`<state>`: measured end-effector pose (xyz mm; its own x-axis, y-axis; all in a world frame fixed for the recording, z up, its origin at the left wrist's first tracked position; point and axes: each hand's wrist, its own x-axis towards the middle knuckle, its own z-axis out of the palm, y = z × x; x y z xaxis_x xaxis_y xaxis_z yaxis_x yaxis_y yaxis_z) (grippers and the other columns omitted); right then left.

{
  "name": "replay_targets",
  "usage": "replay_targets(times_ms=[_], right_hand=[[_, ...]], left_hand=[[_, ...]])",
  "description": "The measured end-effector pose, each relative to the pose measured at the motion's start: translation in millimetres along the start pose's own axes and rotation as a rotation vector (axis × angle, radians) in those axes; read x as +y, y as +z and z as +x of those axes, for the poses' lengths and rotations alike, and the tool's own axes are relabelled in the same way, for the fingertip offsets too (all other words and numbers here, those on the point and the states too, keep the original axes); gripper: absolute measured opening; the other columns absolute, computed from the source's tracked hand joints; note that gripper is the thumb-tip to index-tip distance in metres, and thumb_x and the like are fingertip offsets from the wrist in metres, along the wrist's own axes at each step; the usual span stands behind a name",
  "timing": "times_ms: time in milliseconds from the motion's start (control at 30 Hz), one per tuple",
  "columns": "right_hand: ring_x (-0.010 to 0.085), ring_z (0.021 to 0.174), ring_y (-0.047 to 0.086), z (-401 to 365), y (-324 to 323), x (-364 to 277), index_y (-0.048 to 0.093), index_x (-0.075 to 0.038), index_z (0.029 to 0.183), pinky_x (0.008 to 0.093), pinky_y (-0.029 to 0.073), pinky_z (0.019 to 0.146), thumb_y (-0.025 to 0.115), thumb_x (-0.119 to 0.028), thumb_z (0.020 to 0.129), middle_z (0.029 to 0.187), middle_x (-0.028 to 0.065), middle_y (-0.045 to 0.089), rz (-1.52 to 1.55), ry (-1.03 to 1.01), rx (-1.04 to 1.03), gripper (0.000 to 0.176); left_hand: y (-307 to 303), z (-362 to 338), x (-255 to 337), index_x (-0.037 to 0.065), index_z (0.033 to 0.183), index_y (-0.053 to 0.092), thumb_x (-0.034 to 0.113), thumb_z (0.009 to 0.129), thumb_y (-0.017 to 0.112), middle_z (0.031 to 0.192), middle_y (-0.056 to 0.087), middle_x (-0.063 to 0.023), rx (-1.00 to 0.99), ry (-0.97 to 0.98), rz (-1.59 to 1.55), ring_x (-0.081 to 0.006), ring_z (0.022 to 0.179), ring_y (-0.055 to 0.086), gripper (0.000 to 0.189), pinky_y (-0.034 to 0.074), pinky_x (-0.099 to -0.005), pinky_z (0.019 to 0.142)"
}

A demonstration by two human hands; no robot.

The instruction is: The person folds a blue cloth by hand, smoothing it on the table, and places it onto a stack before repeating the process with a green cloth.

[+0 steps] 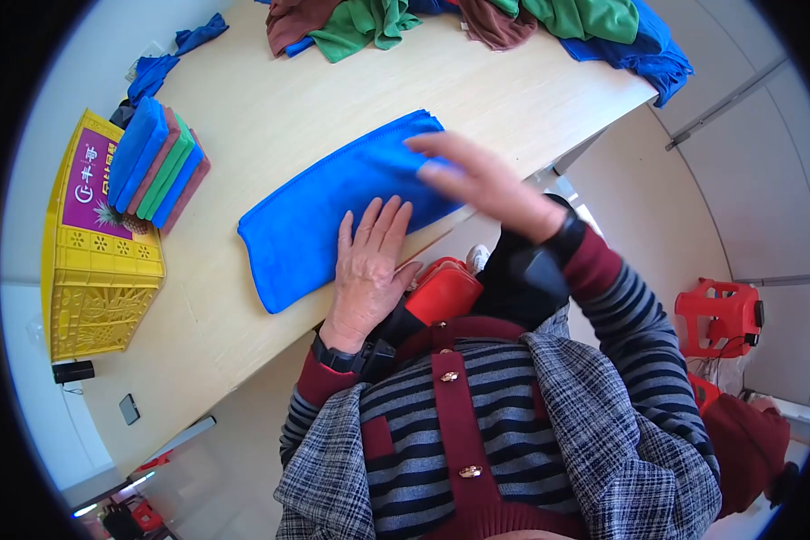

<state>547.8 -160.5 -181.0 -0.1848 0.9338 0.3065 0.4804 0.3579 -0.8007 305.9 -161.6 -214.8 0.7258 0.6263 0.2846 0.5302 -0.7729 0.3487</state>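
Observation:
A folded blue towel (324,216) lies lengthwise on the table before me. My left hand (369,274) rests flat on its near edge, fingers stretched out toward the far side. Over the right end of the towel is my right hand (486,184), slightly blurred, with its fingers extended and apart and nothing held in them. Part of the towel's right end is hidden beneath that hand.
A yellow plastic crate (99,288) stands at the table's left, beside a stack of folded blue, brown and green towels (157,166). Loose towels (369,27) heap along the far edge. A phone (130,409) lies near left; a red stool (718,319) stands on the right.

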Motion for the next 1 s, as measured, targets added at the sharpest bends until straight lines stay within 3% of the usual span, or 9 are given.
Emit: replay_targets(times_ms=[33,100,233,500,667,767,1000], right_hand=[[0.0263,0.131,0.057,0.7,21.8,-4.2,0.056,-0.003,0.143,0.0384,0.045,0.11,0.051,-0.035,0.108,0.137,0.0156,0.061,0.001,-0.002,0.004,0.047],[0.0363,0.144,0.044,-0.1,58.4,-4.6,0.05,-0.003,0.149,0.0482,0.034,0.119,0.049,-0.043,0.107,0.154,0.0189,0.047,-0.557,-0.101,-0.006,0.058],[0.0425,0.15,0.032,1.2,76.4,15.9,0.046,-0.003,0.152,0.0548,0.025,0.122,0.05,-0.047,0.105,0.16,0.0191,0.041,-0.753,-0.005,0.006,0.064],[0.0413,0.15,0.033,12.1,35.8,36.6,0.049,-0.004,0.15,0.0547,0.025,0.122,0.055,-0.044,0.103,0.158,0.0188,0.043,-0.865,0.149,0.055,0.063],[0.0414,0.148,0.035,18.7,57.8,-0.3,0.05,-0.004,0.149,0.0546,0.025,0.122,0.057,-0.04,0.102,0.158,0.0188,0.044,-0.801,-0.014,0.043,0.059],[0.0406,0.149,0.035,24.0,85.1,6.6,0.051,-0.005,0.148,0.0535,0.024,0.123,0.058,-0.036,0.101,0.157,0.018,0.045,-0.609,0.022,-0.059,0.056],[0.0381,0.151,0.033,21.3,88.1,12.7,0.05,-0.008,0.15,0.051,0.022,0.125,0.055,-0.039,0.103,0.159,0.0158,0.043,-0.743,0.008,-0.003,0.057]], left_hand=[[0.9,-2.7,-3.3,0.01,0.15,0.051,0.016,0.077,0.084,0.158,0.046,-0.0105,0.003,-0.005,0.041,-0.0337,0.147,0.04,0.081,0.026,-0.056,0.122],[1.3,-9.0,-9.2,0.008,0.149,0.05,0.02,0.079,0.083,0.159,0.044,-0.0109,0.006,-0.022,0.122,-0.0337,0.147,0.039,0.079,0.025,-0.0581,0.122],[-1.8,-16.3,-9.4,0.009,0.151,0.048,0.015,0.078,0.083,0.158,0.045,-0.0111,-0.008,-0.034,0.098,-0.0341,0.148,0.039,0.081,0.025,-0.056,0.122],[-5.5,-15.1,-6.3,0.008,0.149,0.051,0.015,0.08,0.082,0.159,0.044,-0.0115,-0.001,-0.035,0.076,-0.0333,0.148,0.039,0.075,0.025,-0.0555,0.122],[-12.2,-17.9,-19.6,0.008,0.148,0.052,0.017,0.085,0.078,0.159,0.044,-0.0119,0.027,-0.057,0.023,-0.0327,0.148,0.039,0.069,0.025,-0.0548,0.122],[-18.7,-14.5,-32.8,0.007,0.148,0.051,0.022,0.091,0.072,0.159,0.044,-0.0127,0.073,-0.066,0.136,-0.0324,0.148,0.038,0.063,0.024,-0.0544,0.123],[-12.6,-30.7,-35.5,0.009,0.154,0.045,0.04,0.102,0.056,0.163,0.039,-0.0133,0.025,-0.216,0.187,-0.0339,0.151,0.033,0.061,0.02,-0.0544,0.124]])
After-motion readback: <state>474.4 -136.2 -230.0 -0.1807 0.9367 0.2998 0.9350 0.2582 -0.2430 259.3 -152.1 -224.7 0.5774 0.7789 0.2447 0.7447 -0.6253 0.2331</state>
